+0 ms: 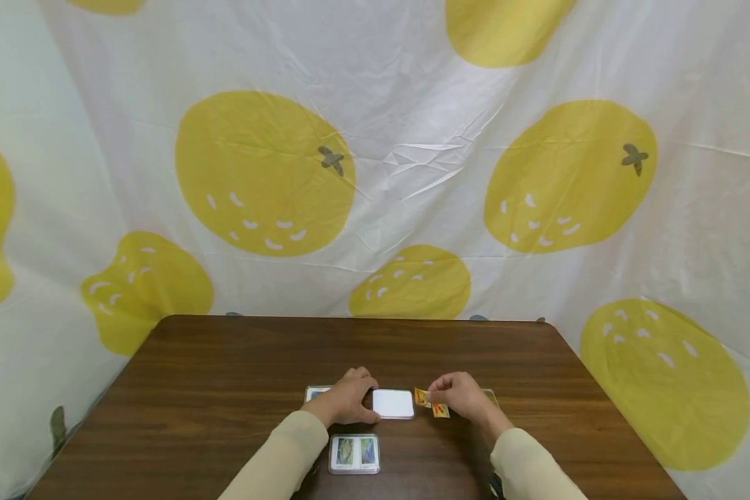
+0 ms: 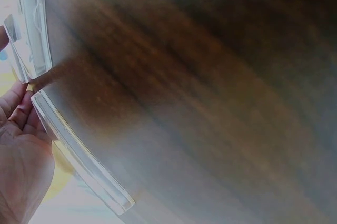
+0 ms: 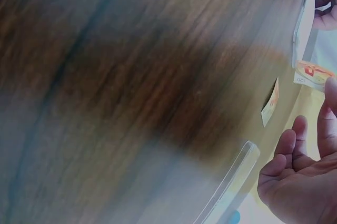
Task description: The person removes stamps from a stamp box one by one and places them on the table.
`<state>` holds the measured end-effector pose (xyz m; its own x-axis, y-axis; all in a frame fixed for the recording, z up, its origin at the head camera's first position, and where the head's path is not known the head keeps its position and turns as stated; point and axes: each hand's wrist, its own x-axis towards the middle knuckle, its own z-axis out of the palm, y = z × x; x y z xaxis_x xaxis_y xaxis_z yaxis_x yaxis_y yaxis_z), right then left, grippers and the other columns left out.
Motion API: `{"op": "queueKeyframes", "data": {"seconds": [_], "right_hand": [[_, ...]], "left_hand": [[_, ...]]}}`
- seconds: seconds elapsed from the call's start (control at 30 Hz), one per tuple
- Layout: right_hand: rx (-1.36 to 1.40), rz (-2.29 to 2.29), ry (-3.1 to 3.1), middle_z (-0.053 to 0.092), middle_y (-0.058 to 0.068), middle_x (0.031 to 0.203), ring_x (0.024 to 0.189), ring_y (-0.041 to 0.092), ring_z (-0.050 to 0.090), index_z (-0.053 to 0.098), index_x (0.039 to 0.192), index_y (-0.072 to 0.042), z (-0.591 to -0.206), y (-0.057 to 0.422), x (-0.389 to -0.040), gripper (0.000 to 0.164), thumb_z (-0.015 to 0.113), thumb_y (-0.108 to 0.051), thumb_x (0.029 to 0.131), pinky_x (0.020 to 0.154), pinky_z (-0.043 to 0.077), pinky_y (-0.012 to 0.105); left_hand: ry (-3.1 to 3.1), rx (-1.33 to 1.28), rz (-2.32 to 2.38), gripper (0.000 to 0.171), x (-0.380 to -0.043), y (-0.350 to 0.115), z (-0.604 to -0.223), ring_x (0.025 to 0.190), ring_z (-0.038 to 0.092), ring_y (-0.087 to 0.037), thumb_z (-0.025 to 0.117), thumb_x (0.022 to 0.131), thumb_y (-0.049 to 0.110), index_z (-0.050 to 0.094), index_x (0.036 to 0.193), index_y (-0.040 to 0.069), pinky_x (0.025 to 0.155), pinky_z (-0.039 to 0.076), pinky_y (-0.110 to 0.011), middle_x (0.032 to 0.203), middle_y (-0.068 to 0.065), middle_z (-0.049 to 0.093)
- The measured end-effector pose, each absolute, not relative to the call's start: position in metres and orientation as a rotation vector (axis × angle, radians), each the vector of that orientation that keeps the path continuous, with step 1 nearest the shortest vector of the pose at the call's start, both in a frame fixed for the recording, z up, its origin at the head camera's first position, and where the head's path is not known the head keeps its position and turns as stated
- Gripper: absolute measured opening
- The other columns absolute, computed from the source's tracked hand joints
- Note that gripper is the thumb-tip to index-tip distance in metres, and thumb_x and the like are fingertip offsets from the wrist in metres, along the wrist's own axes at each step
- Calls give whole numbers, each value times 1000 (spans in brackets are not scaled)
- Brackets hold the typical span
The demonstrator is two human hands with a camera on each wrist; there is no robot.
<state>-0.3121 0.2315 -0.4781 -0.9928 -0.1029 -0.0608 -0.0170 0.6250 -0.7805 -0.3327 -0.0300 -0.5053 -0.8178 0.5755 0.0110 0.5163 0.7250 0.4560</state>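
Note:
My left hand (image 1: 348, 399) holds the left end of a white-backed clear plastic case (image 1: 393, 404) on the table, thumb at its near corner and fingers at its far one. Just right of that case, my right hand (image 1: 465, 397) pinches a small orange-and-yellow stamp (image 1: 421, 397) between thumb and fingertip. In the right wrist view this stamp (image 3: 314, 72) is close to the end of the case, its printed side partly visible. A second orange-and-yellow stamp (image 1: 440, 411) lies on the table below the right hand's fingers.
A clear case with two animal pictures (image 1: 354, 453) lies nearer me. Another picture case (image 1: 316, 393) is partly hidden behind my left hand, and a further case (image 1: 491, 396) shows behind my right hand. The brown wooden table (image 1: 237, 361) ends at a lemon-patterned curtain (image 1: 400, 201).

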Motion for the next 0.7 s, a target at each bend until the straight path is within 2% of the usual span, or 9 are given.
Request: {"op": "queueKeyframes", "data": {"seconds": [0.3,0.7], "right_hand": [[-158,-1268,2693,65,0,81,77,17,53,72,84,-5,-475,234,-308,9,77,-12,85,69,42,32],[-155,-1228,2761,64,0,77,73,17,53,72,81,-5,-477,234,-309,9,78,-12,84,65,43,32]], "left_hand": [[2797,881,669,56,-332,-30,-503,120,45,-25,80,82,36,60,126,7,97,44,-38,126,-6,50],[2794,877,667,58,-331,-29,-502,121,44,-26,80,83,35,60,128,6,98,43,-39,127,-7,50]]}}
